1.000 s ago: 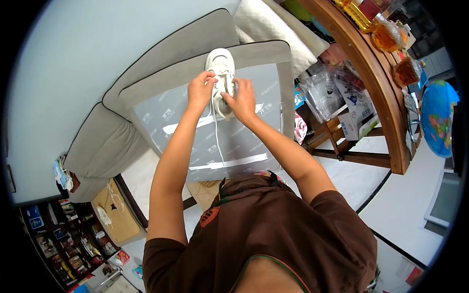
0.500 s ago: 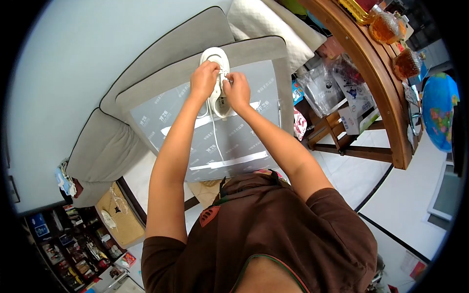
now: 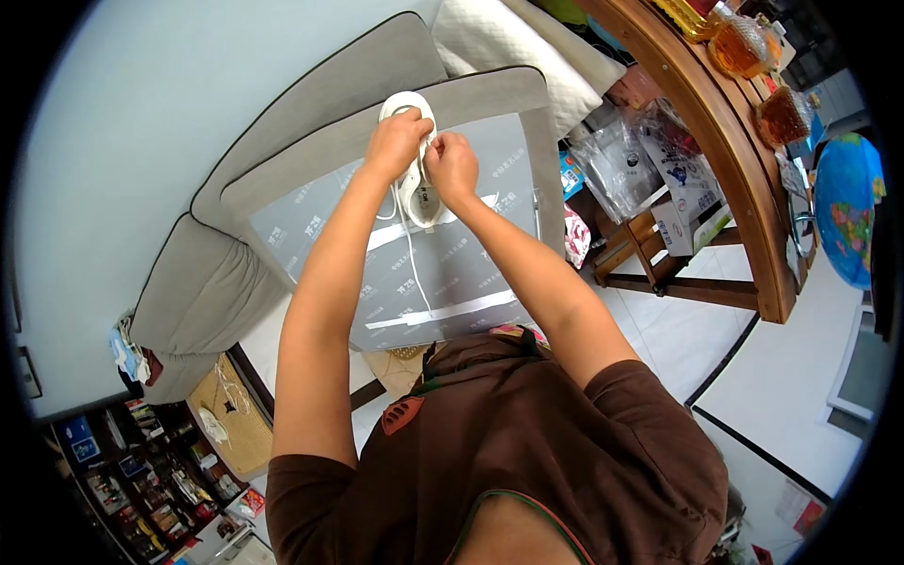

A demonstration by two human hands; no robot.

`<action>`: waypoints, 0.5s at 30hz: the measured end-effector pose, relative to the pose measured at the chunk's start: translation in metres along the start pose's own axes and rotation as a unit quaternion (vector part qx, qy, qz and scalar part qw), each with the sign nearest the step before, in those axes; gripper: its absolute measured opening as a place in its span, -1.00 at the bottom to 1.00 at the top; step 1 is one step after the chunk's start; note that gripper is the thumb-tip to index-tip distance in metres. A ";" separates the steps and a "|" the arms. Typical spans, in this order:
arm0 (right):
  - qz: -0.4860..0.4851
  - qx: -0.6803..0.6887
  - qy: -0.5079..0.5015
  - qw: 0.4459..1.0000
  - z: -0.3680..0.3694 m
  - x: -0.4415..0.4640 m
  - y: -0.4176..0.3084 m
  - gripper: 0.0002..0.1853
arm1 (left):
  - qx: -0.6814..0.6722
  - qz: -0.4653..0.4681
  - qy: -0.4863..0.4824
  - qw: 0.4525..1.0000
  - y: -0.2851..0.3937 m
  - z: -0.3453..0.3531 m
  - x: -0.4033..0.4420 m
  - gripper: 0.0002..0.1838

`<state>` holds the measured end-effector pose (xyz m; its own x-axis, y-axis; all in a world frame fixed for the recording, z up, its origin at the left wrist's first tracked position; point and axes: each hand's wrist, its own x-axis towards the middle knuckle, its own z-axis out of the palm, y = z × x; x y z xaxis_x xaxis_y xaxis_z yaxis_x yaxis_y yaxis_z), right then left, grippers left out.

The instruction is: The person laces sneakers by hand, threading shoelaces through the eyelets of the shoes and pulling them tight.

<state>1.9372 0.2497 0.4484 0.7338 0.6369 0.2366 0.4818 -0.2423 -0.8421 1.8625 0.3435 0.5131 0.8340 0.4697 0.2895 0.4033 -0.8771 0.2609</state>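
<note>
A white shoe [image 3: 421, 205] lies sole down on a grey printed board, its toe pointing away from me. My left hand [image 3: 398, 141] rests over the front of the shoe, fingers closed in a pinch at the lacing. Beside it, on the right edge of the lacing, my right hand [image 3: 452, 165] is closed too, thumb and fingers pinching the lace. The fingertips partly hide the eyelets. A loose white shoelace [image 3: 415, 268] trails from the shoe towards me across the board, and a shorter loop lies to its left.
The grey board [image 3: 471, 254] has white tape strips and lies against a grey sofa cushion [image 3: 320, 104]. On the right stands a wooden table [image 3: 744, 188] with amber bottles [image 3: 739, 49] and a globe [image 3: 843, 209] near it. Plastic bags [image 3: 617, 165] lie underneath.
My left hand has shifted slightly across the front of the shoe, covering more of the lacing. My right-hand fingers have drawn closer together. The shoe stays in about the same place.
</note>
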 end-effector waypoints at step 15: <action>0.012 0.061 -0.038 0.997 -0.007 0.002 0.002 -0.94 | 0.012 0.045 -0.079 0.996 -0.009 -0.007 0.013 -0.93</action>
<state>1.9425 0.2455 0.4502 0.7040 0.6864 0.1824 0.3993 -0.1702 -0.9009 1.8674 0.3579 0.5210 0.9151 0.3692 0.1620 0.3317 -0.9178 0.2181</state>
